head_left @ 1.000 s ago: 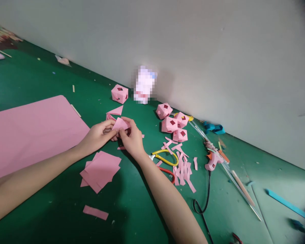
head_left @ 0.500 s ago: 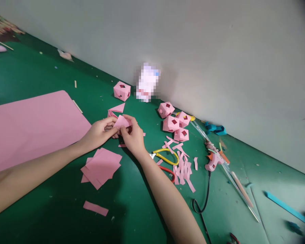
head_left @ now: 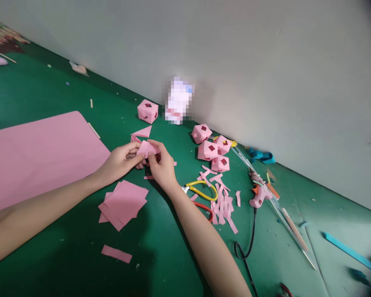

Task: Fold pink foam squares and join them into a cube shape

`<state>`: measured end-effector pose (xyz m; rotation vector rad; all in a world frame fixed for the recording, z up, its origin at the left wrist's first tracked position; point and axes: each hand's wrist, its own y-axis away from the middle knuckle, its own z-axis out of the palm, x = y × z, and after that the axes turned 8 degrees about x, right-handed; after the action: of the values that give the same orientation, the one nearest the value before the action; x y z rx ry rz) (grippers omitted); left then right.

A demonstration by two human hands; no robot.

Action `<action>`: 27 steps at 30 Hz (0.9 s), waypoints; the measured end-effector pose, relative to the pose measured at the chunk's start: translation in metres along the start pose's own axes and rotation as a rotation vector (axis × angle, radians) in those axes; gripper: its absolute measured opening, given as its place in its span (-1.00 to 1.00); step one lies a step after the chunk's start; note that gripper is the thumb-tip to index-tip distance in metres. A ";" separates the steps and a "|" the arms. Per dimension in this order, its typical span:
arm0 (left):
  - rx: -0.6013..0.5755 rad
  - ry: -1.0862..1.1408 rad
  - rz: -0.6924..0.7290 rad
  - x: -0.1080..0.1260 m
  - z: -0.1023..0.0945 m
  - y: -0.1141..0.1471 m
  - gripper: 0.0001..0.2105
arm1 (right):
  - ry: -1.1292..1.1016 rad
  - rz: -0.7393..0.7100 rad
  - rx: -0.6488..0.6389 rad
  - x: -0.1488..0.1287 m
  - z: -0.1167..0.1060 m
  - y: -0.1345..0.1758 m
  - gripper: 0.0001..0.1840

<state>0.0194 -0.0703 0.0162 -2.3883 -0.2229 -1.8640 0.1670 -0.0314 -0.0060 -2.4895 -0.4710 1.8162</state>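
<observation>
Between both hands is a small folded piece of pink paper point(head_left: 146, 149), held just above the green table. My left hand point(head_left: 123, 160) pinches its left side, thumb on top. My right hand point(head_left: 162, 164) grips the right side with thumb and fingers. Right behind my fingers lie folded pink paper triangles point(head_left: 143, 132), partly hidden. A loose stack of pink paper squares point(head_left: 123, 204) lies in front of my left hand. Scissors point(head_left: 202, 191) with yellow and red handles rest beside my right forearm, which covers part of them.
A large pink sheet point(head_left: 46, 154) spreads at left. Folded pink paper balls point(head_left: 207, 150) sit near the wall, with another ball point(head_left: 147, 111) farther left. Paper strips point(head_left: 224, 204), a pink glue gun point(head_left: 259, 196) with its cord and clear glue sticks lie at right. A blurred-out upright panel point(head_left: 179, 101) leans against the wall.
Both hands stay in nearly the same place, still holding the folded pink paper. Only a very slight shift of the view is visible.
</observation>
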 end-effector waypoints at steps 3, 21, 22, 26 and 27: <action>-0.010 -0.008 0.005 0.000 0.000 0.000 -0.71 | 0.010 0.006 0.001 0.001 0.000 0.000 -0.58; -0.018 -0.036 0.008 0.000 0.000 0.000 -0.74 | 0.020 0.037 0.017 -0.001 0.001 0.001 -0.58; -0.021 -0.034 0.010 0.000 0.000 0.000 -0.74 | 0.022 0.036 0.018 -0.001 0.001 0.001 -0.58; -0.030 -0.033 0.023 -0.002 0.000 -0.001 -0.73 | 0.023 0.056 0.008 -0.002 0.001 0.001 -0.57; -0.030 -0.035 0.025 -0.002 0.000 -0.001 -0.73 | 0.020 0.065 0.003 -0.003 0.000 0.001 -0.57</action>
<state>0.0185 -0.0699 0.0145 -2.4333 -0.1684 -1.8293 0.1659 -0.0326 -0.0038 -2.5477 -0.3912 1.8109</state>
